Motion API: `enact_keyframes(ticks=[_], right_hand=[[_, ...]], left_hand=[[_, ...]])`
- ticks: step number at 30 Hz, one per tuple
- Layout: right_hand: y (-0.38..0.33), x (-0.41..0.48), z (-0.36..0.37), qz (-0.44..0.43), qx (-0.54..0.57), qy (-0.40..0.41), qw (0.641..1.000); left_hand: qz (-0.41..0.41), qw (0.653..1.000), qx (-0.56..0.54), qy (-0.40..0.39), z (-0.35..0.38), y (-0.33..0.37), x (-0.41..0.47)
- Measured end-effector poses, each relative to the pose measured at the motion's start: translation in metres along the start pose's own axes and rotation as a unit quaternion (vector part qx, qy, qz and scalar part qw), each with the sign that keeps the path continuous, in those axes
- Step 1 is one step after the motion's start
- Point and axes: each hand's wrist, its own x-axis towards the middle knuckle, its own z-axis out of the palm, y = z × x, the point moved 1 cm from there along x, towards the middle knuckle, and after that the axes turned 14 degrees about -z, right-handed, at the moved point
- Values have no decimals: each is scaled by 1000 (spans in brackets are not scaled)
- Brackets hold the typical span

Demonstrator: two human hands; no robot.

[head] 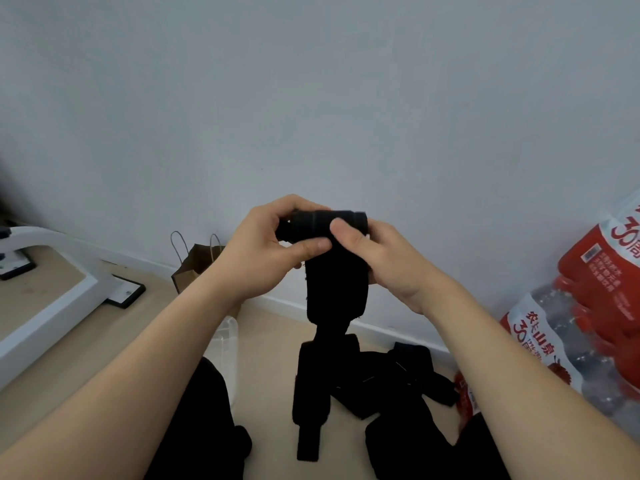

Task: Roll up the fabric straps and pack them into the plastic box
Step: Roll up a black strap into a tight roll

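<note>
Forearms (pixel 138 358) are raised, one strap (pixel 332 282) is held partly rolled, clamped by curled fingers (pixel 301 203) of left hand (pixel 263 244) and right hand (pixel 384 258), while other straps (pixel 391 382) are left loose on the floor near the plastic box (pixel 229 344).

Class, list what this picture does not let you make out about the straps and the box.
All head view.
Plastic box: left forearm covers most; contents unseen.
Rolled strap: left hand and right hand cover much; turns uncountable.
Loose straps on floor: black on black, count unclear.
Bottle packs: cut off by right edge.
</note>
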Motion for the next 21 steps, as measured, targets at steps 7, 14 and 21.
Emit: enact_keyframes(ticks=[7,14,21], right_hand=[[10,2,15,70,28,57,996],[3,0,14,70,82,95,990],[4,-2,23,79,162,84,980]], left_hand=[[-3,997,69,-28,11,-6,-5],[-32,996,67,-55,15,-1,-9],[-63,994,-34,-79,17,5,-15]])
